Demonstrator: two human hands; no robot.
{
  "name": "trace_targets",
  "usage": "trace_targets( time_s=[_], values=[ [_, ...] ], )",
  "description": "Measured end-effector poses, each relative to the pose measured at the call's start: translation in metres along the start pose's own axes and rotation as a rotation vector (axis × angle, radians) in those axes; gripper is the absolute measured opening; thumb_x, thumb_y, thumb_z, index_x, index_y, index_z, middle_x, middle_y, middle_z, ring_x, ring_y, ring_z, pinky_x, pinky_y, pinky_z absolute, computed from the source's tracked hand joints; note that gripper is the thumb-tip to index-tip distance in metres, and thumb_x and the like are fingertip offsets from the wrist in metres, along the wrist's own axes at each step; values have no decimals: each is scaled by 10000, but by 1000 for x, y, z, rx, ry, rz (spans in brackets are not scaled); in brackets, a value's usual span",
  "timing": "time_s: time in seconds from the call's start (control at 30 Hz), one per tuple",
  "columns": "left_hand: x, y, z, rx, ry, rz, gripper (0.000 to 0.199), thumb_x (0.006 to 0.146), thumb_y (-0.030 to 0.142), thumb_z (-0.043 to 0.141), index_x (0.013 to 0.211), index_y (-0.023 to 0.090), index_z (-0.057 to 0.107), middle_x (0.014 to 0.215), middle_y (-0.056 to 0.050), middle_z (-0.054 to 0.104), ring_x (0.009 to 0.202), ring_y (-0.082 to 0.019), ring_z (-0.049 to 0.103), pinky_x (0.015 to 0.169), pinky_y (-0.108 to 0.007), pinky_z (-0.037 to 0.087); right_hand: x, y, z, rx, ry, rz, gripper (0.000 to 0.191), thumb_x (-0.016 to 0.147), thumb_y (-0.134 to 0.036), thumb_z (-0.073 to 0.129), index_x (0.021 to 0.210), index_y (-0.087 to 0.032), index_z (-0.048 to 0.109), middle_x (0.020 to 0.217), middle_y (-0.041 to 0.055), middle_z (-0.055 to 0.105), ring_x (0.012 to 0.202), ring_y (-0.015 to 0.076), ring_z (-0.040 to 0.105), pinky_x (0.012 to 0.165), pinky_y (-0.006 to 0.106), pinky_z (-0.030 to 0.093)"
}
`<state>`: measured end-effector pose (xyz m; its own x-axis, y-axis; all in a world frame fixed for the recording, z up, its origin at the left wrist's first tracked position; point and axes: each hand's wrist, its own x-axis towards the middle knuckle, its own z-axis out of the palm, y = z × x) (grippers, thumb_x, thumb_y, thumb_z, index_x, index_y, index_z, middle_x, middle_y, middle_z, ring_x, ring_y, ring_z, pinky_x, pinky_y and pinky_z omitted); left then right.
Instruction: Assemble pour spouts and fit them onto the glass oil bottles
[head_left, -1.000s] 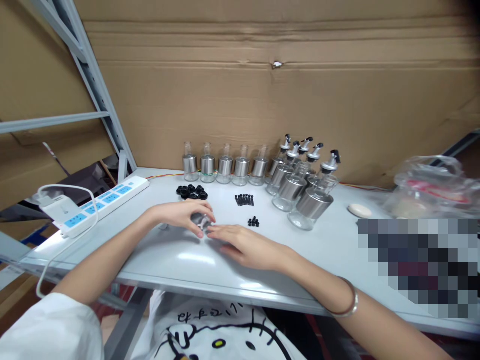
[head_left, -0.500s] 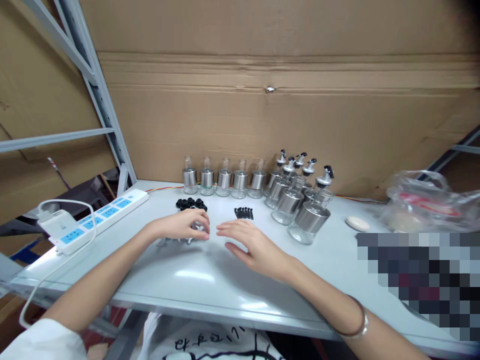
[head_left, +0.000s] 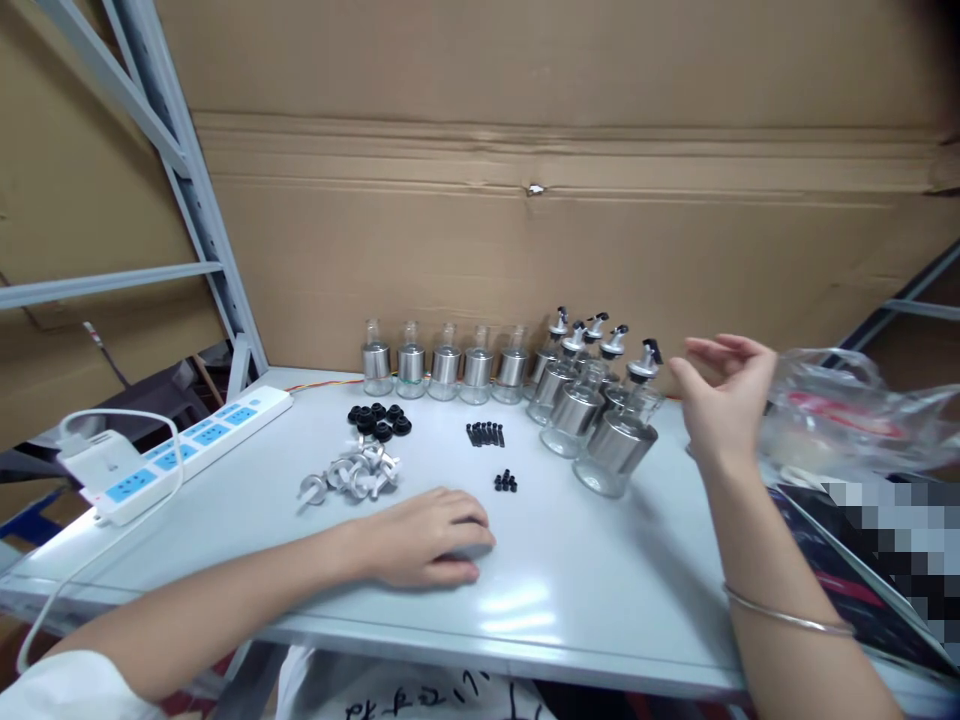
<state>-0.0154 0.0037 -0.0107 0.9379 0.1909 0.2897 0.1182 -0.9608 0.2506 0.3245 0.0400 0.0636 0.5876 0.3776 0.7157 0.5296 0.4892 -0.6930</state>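
1. Pale grey table [head_left: 585, 580] fills the work area, its front edge running just beyond a white shirt [head_left: 405, 690] with black lettering.
2. Near that edge, the left hand [head_left: 431, 535] lies palm down, fingers loosely bent and thumb held apart; whether the palm covers anything, I cannot tell.
3. On the right forearm sits a thin silver bangle [head_left: 784, 618].
4. At left, a white power strip [head_left: 169, 462] with blue socket faces slants away, a white charger [head_left: 105, 460] and cable at its near end.
5. Just past the left hand, silver-grey pourer pieces [head_left: 360, 475] lie in a loose pile; small black caps [head_left: 506, 482] cluster to their right.
6. Farther back are a heap of black stoppers [head_left: 379, 420] and slim black pieces [head_left: 486, 434] lined side by side.
7. To the right stand steel-sleeved glass bottles [head_left: 619, 445], several topped with pourers. Between them and a clear plastic bag [head_left: 840, 400], the right hand [head_left: 724, 390] is raised, fingers curved, its thumb seemingly apart from the fingertips.
8. Five open-necked bottles [head_left: 445, 365] form a row at the back.
9. Brown cardboard [head_left: 450, 230] walls everything behind.
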Motion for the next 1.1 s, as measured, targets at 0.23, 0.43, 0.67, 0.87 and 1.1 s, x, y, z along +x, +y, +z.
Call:
trace_targets(
  time_s=[0.23,0.43,0.67,0.87,1.1],
  values=[
    [-1,-1,-2,-28,2,-47,210,897,292,490,1042,174,585,1094,-119,602,1020,-218,553,948,-357,450,4,44,-1,-41,-313,324,437,532,-367,758,876,-190,555,882,115,648,825,246,610,721,379,473],
    [-1,-1,-1,-14,-6,-47,213,893,288,495,1050,176,586,1108,-118,597,1028,-222,549,947,-356,451,1,33,-1,-242,-107,204,310,661,-373,656,895,-202,544,852,64,621,794,217,570,832,408,422],
    [0,-1,-1,-13,-5,-54,211,884,275,509,1048,171,591,1096,-112,601,1020,-220,557,948,-346,446,15,-12,-46,16,-223,258,293,608,-407,689,804,-217,584,745,70,598,624,197,566,606,351,439],
    [0,0,-1,-14,-17,-66,210,889,279,499,1051,175,585,1105,-111,593,1020,-219,547,945,-344,443,0,-35,-42,144,-625,390,395,670,-551,653,838,-194,619,838,147,655,716,259,637,606,381,478],
    [-1,1,-4,-15,-46,-82,202,893,265,491,1057,180,574,1121,-105,584,1036,-215,543,954,-345,436,-4,-25,-32,137,-739,291,355,755,-537,638,844,-196,597,828,60,666,749,204,622,657,300,491]
  ],
)
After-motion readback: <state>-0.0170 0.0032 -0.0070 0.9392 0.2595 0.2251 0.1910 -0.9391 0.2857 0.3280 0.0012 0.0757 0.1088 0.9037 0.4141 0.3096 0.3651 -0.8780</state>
